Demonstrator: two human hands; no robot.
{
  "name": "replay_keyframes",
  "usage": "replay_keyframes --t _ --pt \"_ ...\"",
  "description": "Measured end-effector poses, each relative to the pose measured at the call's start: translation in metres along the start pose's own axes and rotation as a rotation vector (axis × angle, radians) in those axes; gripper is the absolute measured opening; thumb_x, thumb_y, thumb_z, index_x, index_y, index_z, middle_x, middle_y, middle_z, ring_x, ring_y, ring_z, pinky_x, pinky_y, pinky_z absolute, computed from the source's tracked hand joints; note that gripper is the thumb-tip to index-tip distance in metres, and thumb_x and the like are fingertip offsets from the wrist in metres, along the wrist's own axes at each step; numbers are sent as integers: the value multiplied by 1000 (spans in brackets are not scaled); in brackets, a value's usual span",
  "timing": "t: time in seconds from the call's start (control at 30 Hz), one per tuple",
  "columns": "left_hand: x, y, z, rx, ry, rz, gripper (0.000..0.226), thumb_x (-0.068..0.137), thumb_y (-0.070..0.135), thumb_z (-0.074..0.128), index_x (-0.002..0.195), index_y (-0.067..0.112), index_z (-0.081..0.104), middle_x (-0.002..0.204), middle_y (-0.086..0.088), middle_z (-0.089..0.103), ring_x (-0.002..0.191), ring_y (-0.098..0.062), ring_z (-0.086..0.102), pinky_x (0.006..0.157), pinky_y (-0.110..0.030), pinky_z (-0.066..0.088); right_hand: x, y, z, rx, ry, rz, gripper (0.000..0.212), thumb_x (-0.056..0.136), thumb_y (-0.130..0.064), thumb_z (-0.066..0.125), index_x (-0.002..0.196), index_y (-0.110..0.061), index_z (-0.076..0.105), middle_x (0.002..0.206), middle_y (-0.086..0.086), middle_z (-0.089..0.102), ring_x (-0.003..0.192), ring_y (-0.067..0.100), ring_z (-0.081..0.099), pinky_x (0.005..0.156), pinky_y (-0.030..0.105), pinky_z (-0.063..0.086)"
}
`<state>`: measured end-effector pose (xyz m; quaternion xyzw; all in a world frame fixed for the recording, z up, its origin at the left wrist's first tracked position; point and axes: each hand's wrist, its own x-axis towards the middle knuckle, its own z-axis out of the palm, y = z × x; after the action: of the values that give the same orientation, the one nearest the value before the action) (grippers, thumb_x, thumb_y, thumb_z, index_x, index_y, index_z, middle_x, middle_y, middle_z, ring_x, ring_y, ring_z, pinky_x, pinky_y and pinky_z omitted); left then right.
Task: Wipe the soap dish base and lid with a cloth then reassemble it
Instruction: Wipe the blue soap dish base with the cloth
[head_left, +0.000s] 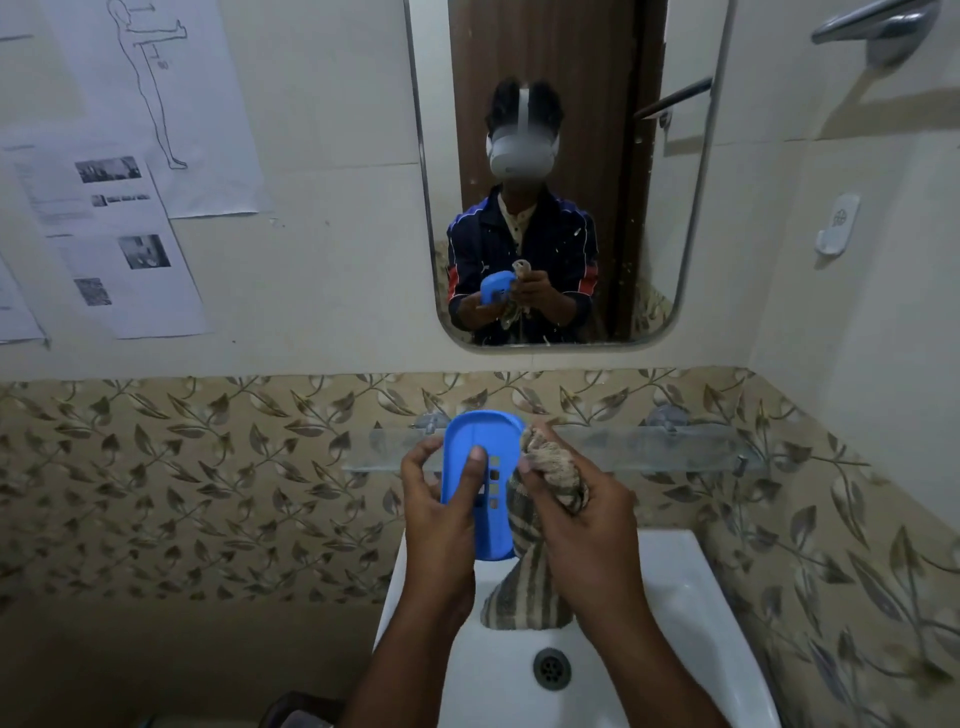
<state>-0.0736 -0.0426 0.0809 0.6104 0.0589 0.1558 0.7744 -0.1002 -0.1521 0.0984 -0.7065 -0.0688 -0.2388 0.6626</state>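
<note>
A blue plastic soap dish part (491, 441) with a row of small square holes is held upright above the sink, its hollow side facing me. My left hand (441, 506) grips it, thumb pressed on its inner face. My right hand (576, 519) is closed on a bunched beige and brown striped cloth (550, 467), which touches the dish's right edge. The cloth's tail (524, 592) hangs down toward the basin. The other soap dish part is not visible.
A white sink (691, 597) with a drain (551, 669) lies below my hands. A glass shelf (675, 447) runs along the leaf-patterned tiles behind them. A mirror (561, 171) hangs above, papers (119, 234) are stuck on the left wall, and a white hook (837, 223) is on the right wall.
</note>
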Motion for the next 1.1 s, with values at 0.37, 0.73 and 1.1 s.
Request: replay_keyframes --t 0.37,0.73,1.1 --pt "-4 6 0 -277 -278 -343 60 102 52 33 107 5 70 87 -14 75 73 -22 74 62 -29 62 -5 -3 -2 -112 -214 -63 39 94 -14 61 125 -36 63 117 -24 66 111 -6 60 94 22 52" --pt "2 4 0 -565 -389 -400 75 90 67 42 107 2 76 96 -20 73 85 -30 73 80 -39 61 -20 11 -1 -529 -247 -376 59 74 -6 73 124 -36 64 121 -15 49 115 4 44 93 6 34" --pt "-6 1 16 -517 -414 -367 69 102 52 25 94 17 83 109 -14 77 94 -24 76 80 -32 61 16 -5 -8 -619 4 -383 52 72 2 74 120 -18 68 116 2 55 105 11 47 87 12 43"
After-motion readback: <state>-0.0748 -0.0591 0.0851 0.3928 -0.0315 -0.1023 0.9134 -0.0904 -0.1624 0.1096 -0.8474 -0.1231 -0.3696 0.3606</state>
